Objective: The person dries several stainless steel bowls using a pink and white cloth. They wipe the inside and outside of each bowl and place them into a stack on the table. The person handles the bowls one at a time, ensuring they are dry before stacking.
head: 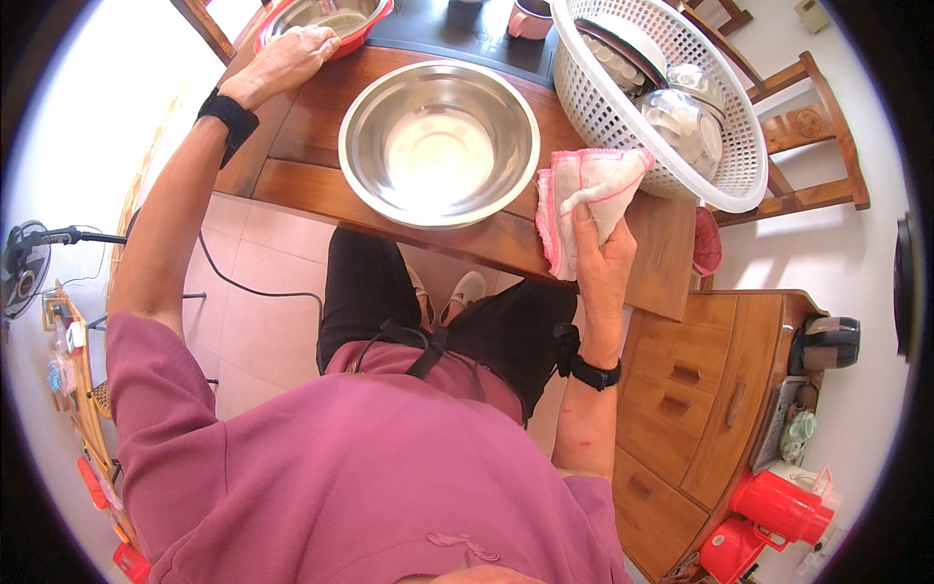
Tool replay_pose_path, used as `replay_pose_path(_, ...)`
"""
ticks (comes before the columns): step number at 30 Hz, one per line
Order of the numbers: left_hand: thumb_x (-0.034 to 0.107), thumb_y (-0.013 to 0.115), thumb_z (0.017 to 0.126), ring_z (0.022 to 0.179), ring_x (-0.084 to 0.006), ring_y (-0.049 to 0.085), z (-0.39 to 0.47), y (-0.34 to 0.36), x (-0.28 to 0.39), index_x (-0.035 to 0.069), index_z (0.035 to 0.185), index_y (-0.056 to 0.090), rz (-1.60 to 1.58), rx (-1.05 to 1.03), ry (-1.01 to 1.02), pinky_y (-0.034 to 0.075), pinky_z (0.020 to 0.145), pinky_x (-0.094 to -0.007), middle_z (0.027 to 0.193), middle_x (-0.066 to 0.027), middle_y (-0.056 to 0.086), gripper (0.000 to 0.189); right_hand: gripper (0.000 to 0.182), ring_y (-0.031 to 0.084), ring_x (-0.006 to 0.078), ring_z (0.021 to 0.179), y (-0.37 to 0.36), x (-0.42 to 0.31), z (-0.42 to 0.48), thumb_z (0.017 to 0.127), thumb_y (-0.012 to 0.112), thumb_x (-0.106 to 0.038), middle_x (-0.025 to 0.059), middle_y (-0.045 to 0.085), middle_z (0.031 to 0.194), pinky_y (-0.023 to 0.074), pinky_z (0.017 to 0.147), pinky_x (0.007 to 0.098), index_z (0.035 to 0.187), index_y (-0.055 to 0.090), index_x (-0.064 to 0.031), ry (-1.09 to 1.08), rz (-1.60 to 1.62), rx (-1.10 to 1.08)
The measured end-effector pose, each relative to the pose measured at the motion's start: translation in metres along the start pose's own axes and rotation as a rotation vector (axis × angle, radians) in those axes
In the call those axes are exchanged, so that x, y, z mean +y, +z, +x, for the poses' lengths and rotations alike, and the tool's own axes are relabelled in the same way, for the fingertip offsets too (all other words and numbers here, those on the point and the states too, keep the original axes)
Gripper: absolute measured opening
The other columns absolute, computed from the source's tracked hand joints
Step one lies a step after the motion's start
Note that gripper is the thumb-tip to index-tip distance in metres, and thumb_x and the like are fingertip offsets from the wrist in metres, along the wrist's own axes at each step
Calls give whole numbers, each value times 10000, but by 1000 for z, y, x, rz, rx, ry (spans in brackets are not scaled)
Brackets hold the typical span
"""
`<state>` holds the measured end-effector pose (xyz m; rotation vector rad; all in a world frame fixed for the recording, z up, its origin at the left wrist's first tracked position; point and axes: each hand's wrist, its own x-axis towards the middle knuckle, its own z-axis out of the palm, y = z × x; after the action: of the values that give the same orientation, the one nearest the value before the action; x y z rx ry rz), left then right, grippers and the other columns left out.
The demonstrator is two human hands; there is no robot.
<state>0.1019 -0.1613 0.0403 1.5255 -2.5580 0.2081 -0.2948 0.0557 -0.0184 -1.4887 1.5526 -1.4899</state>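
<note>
A wide stainless steel basin [439,144] rests on the wooden table in front of me, with nothing seen inside it. My right hand [607,255] grips a folded white cloth with pink edging [595,179], to the right of the basin and beside a white plastic basket. At the upper left, my left hand [295,60] lies over the near rim of a red-rimmed basin [365,29]; its fingertips are partly hidden, and whether they pinch the rim cannot be told.
The white basket [595,120] holds metal bowls [678,124] and stands at the table's right. A pink mug [530,20] is on the dark tray [430,33] behind the steel basin. Wooden chairs [810,131] and a drawer cabinet [678,379] stand to the right.
</note>
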Motion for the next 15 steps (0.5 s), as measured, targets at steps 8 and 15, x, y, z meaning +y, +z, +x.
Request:
replay_pose_path(8,357,442,1027,990,-365,627,2,-7,8,39,1147,620,-173,-22,-69,479,885,-431,1072,-192,673,384,262,643,156,847,-2,-3,-1,918,617,-145,117,700,912,500,753,319,1103,637,40,9,-16,-9)
replay_pose_path(15,342,451,1024,981,-319,625,5,-2,-3,20,1116,624,-239,-27,-46,477,874,-401,1061,-187,672,377,263,640,144,861,-1,-4,0,922,615,-144,103,706,932,501,763,311,1111,642,37,15,15,-15)
